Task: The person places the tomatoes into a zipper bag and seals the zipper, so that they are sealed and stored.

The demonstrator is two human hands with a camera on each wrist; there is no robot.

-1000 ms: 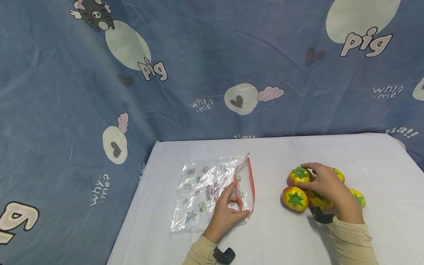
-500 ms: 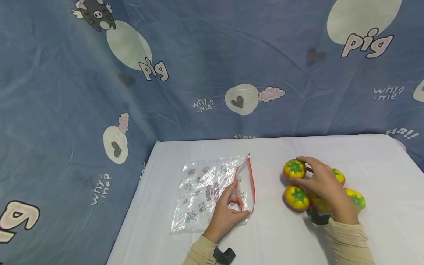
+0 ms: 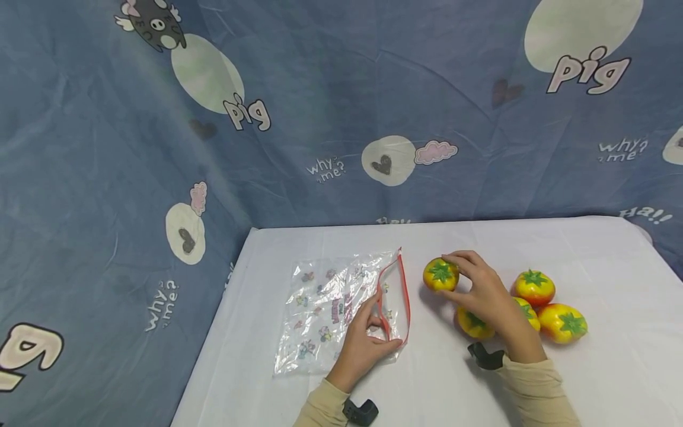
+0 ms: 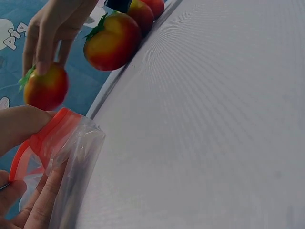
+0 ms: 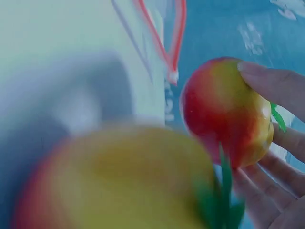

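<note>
A clear plastic zip bag (image 3: 315, 308) with small printed figures lies flat, its red-edged mouth toward the right. My left hand (image 3: 361, 346) holds that mouth apart, thumb at the red zip edge (image 4: 55, 125) and fingers against the film. Between thumb and fingers of my right hand (image 3: 484, 295) is a yellow-and-red toy fruit (image 3: 440, 274) with a green star-shaped leafy top. It is raised over the table, a short way right of the bag's mouth. In the left wrist view the held fruit (image 4: 46, 87) appears just beyond the bag's red edge.
Several matching toy fruits (image 3: 562, 324) are grouped on the white-covered table (image 3: 629, 267) at the right, one (image 3: 474, 325) partly beneath my right hand in the head view. A blue printed cloth (image 3: 299, 89) hangs behind and to the left.
My right hand has drawn one toy fruit out of the group and carried it left toward the bag, uncovering the fruits behind it. My left hand and the bag have stayed put.
</note>
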